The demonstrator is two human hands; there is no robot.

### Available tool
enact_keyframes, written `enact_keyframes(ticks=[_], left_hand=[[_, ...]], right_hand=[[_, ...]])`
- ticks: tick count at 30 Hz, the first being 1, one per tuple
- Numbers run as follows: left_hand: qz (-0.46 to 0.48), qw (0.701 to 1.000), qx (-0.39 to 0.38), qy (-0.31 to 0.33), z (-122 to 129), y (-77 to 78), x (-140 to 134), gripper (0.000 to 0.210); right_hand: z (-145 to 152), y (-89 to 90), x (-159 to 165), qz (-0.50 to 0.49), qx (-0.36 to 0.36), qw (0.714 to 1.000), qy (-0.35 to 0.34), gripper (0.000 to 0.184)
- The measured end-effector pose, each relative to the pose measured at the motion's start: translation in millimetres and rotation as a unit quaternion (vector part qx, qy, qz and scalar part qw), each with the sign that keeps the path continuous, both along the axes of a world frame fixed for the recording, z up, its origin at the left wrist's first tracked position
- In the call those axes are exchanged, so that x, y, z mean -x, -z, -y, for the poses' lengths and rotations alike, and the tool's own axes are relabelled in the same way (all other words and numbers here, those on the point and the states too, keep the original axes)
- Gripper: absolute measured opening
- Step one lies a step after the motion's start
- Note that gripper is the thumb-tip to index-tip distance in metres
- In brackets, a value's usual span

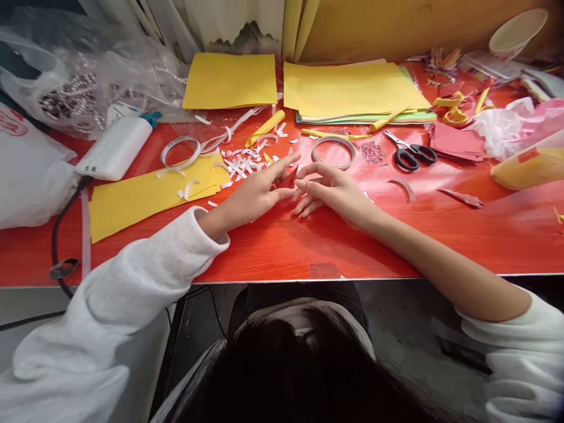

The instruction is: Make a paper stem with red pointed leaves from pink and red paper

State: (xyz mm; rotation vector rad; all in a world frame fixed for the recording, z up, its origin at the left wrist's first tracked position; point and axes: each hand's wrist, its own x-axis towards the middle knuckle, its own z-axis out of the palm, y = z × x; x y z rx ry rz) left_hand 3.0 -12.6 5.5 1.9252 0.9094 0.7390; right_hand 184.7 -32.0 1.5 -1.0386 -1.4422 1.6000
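Observation:
Between both hands, above the red table (264,247), is a small folded piece of red paper (288,178). My left hand (259,191) pinches it from the left, thumb and fingers closed around it. From the right, the thumb and index finger of my right hand (332,191) close on its edge; the other fingers curl below. Part of the paper is hidden by the fingers. White paper scraps (242,163) lie just behind my left hand. A tape roll (333,152) rests behind my right hand.
Black-handled scissors (412,154), red paper squares (458,141) and a yellow paper stack (348,88) lie behind and right. Yellow strips (154,197), another tape roll (180,152) and a white power bank (115,147) with a cable are left. Plastic bags (30,170) crowd the left edge.

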Motion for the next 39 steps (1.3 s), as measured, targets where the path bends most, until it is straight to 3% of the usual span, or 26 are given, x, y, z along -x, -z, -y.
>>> enact_keyframes(ticks=[4, 7, 12, 24, 31, 39], left_hand=[[-0.013, 1.0, 0.012, 0.006, 0, 1.2, 0, 0.029], [-0.011, 1.0, -0.003, -0.014, -1, 1.8, 0, 0.026], [0.0, 0.998, 0.058, 0.002, -1, -0.7, 0, 0.027], [-0.014, 0.998, 0.037, -0.045, -2, 0.9, 0, 0.025], [-0.017, 0.998, 0.033, -0.06, -3, 1.2, 1, 0.026], [-0.01, 0.998, 0.034, -0.05, -4, 4.8, 0, 0.026]], right_hand=[[-2, 3.0, -2, 0.023, -0.055, 0.998, 0.022, 0.023], [-4, 6.0, -2, -0.004, -0.038, 0.998, 0.042, 0.022], [-5, 6.3, -2, -0.029, -0.012, 0.998, 0.046, 0.017], [-8, 9.6, -5, -0.089, 0.022, 0.995, 0.031, 0.018], [-11, 9.6, -5, -0.095, 0.024, 0.993, 0.068, 0.025], [-11, 10.4, -3, -0.063, 0.011, 0.995, 0.08, 0.015]])
